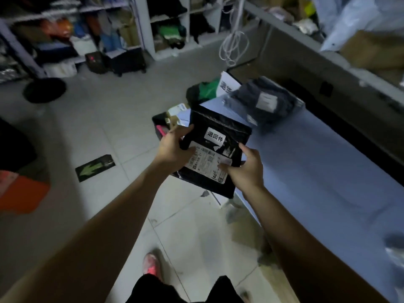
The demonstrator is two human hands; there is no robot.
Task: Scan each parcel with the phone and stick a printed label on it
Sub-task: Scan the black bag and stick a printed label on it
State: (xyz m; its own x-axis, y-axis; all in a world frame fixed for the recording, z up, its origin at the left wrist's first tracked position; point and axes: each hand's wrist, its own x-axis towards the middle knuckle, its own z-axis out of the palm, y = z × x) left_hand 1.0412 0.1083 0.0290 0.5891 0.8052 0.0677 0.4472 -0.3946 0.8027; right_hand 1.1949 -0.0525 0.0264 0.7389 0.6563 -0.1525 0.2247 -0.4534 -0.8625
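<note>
A black plastic parcel [220, 125] is held in the air at the left edge of the blue-grey table [317, 167]. It carries a white shipping label [207, 162] and a small white sticker with printed characters [215, 136]. My left hand [172, 147] grips its left side, thumb on the label. My right hand [247, 167] grips its lower right corner, thumb pressing the label's right end. No phone is visible.
A grey wrapped parcel [264, 101] lies on the table's far end. Past the table end sit a green-and-black bag [203, 90] and a white printed sign [227, 84]. Shelves [140, 22] full of goods line the back wall. An orange object [21, 193] lies on the floor at left.
</note>
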